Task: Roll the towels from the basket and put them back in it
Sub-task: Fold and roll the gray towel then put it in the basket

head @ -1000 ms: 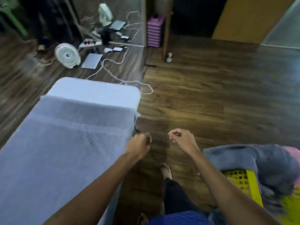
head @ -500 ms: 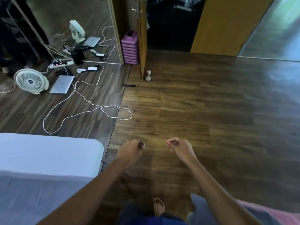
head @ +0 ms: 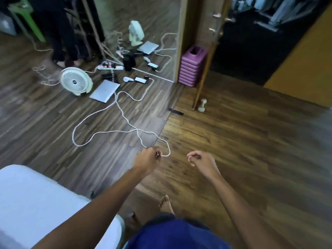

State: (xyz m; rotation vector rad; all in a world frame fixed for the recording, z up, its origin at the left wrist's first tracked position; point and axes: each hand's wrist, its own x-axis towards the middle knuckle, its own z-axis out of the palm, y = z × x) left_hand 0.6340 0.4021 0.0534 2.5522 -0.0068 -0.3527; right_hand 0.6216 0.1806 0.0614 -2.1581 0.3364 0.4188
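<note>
Neither the basket nor any towel from it shows in the head view. My left hand (head: 147, 159) is held out over the wooden floor with its fingers curled into a fist, holding nothing. A white cable (head: 100, 135) on the floor runs behind it. My right hand (head: 201, 161) hovers beside it, a hand's width to the right, fingers curled with the thumb against them, also holding nothing. The end of the pale padded table (head: 30, 200) fills the lower left, under my left forearm.
A white fan (head: 76, 81), a laptop (head: 105, 90), a power strip (head: 110, 67) and small devices lie on the floor ahead on the left. A pink stacked box (head: 193, 67) and a small dumbbell (head: 202, 105) stand by the open door. My bare foot (head: 166, 203) is below.
The view has swung up and away from the yellow basket and the grey towel spread on the table; both have left the frame. My hands stay curled, side by side.
</note>
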